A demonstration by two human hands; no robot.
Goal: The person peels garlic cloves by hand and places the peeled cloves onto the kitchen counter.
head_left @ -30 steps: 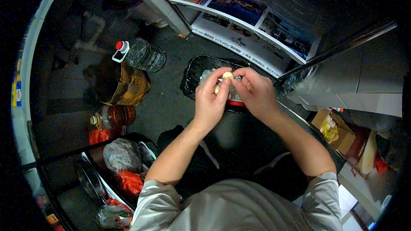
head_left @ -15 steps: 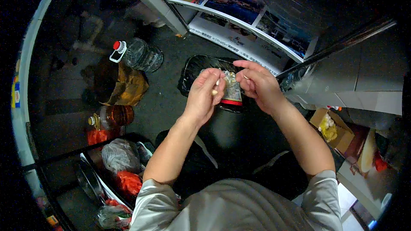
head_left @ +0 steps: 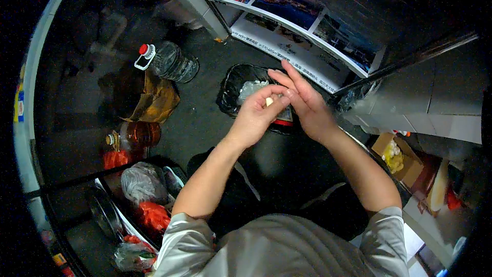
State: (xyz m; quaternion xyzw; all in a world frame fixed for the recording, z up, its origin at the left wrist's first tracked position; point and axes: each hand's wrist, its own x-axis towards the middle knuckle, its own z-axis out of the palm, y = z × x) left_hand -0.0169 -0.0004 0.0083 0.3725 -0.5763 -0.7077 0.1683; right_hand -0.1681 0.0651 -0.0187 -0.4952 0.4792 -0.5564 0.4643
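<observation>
My left hand [head_left: 256,115] is curled with a small pale piece [head_left: 269,101] showing between its fingers; it looks like a garlic clove. Its fingertips touch my right hand [head_left: 310,110], whose fingers are stretched out and apart, with nothing visible in it. Both hands are above a bin lined with a black bag [head_left: 225,92]. Clear plastic and pale scraps [head_left: 251,91] show inside the bin, and a red-edged packet [head_left: 283,122] is partly hidden under the hands.
A large clear bottle [head_left: 175,62] with a red cap, a brown paper bag [head_left: 156,100] and a bottle of reddish liquid [head_left: 141,134] stand left. Plastic bags [head_left: 143,182] lie lower left. At right is a cardboard box [head_left: 410,166] with pale bulbs. A printed panel [head_left: 292,46] stands ahead.
My hands were apart half a second ago and have come back together. The fingers of my right hand have straightened, pointing up and left. The packet is now more covered.
</observation>
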